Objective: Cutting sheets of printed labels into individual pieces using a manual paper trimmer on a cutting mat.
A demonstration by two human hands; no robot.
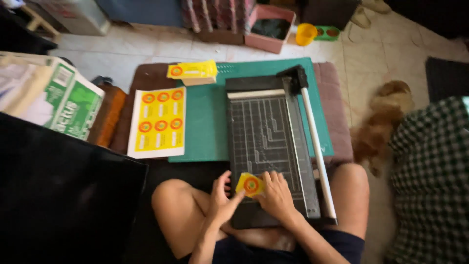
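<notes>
Both hands (249, 195) on yellow label (250, 185)

Yellow cup (306, 34) (beside pink bin (270, 28))

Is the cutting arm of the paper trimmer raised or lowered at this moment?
Lowered. The arm lies flat along the right edge of the paper trimmer, with no gap visible beneath it.

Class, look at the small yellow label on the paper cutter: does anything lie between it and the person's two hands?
Nothing visible does. The left hand and right hand both touch the small yellow label directly, holding it on the black paper cutter.
</notes>
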